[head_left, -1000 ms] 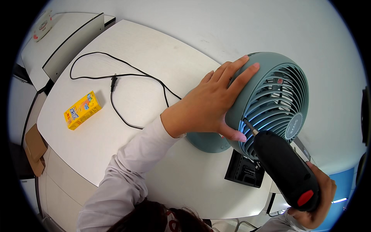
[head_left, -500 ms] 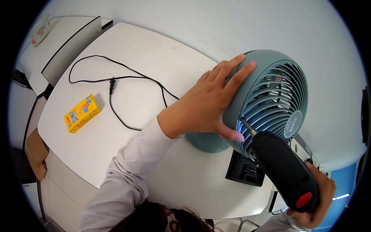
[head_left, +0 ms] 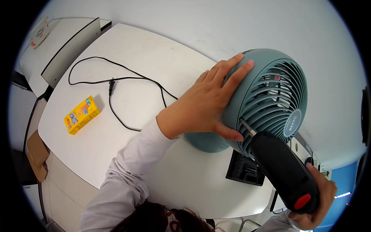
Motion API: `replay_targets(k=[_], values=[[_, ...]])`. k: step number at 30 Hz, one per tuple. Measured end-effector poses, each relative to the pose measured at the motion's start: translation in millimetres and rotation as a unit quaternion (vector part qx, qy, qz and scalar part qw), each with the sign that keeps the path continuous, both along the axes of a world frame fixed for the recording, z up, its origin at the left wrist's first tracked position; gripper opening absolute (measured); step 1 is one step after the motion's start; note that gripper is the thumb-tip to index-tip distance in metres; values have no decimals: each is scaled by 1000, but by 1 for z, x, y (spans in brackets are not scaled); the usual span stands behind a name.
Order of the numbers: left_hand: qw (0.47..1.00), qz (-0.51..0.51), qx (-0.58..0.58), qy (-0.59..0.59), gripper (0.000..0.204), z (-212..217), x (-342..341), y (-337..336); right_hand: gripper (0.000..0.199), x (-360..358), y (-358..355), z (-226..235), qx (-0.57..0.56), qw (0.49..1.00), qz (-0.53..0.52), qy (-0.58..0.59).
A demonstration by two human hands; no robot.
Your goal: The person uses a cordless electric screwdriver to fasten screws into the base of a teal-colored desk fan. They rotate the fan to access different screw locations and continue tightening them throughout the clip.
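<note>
near the desk's (head_left: 174,174) right edge, the left hand (head_left: 203,100) touches a fan (head_left: 244,92), fingers apart. the right hand's (head_left: 321,193) fingers clamp a screwdriver (head_left: 284,170).

Grey-green, black and yellow are set against white.
The fan (head_left: 241,94) is coloured grey-green, its curved grille slats (head_left: 269,91) matched, its badge (head_left: 292,122) a paler grey; the power screwdriver (head_left: 282,170) is finished in black — broken by a red patch (head_left: 302,201). The carton (head_left: 82,115) is printed yellow with blue touches; the cord (head_left: 123,78) and tray (head_left: 233,170) are black, the worktop (head_left: 181,181) white.
</note>
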State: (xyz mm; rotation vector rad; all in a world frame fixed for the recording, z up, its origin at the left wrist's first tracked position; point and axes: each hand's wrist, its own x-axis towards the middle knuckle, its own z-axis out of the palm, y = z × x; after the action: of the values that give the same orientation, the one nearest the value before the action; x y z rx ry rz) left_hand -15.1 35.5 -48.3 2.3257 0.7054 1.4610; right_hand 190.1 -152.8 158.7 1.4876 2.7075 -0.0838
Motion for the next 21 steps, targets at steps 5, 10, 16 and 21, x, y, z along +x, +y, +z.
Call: replay_targets(k=[5,10,16,21], values=[[1000,3,3,2,138,-1,-3,1,82,6,-18,-9,108,992,48,47],[999,-28,-5,-16,134,-3,2,6,48,33,-69,-66,334,922,-34,191],[997,-67,-34,-19,138,4,-1,7,50,81,-104,-147,130,878,-241,392],[986,-140,-88,-12,130,11,3,4,66,65,-89,-239,-306,585,-298,689]])
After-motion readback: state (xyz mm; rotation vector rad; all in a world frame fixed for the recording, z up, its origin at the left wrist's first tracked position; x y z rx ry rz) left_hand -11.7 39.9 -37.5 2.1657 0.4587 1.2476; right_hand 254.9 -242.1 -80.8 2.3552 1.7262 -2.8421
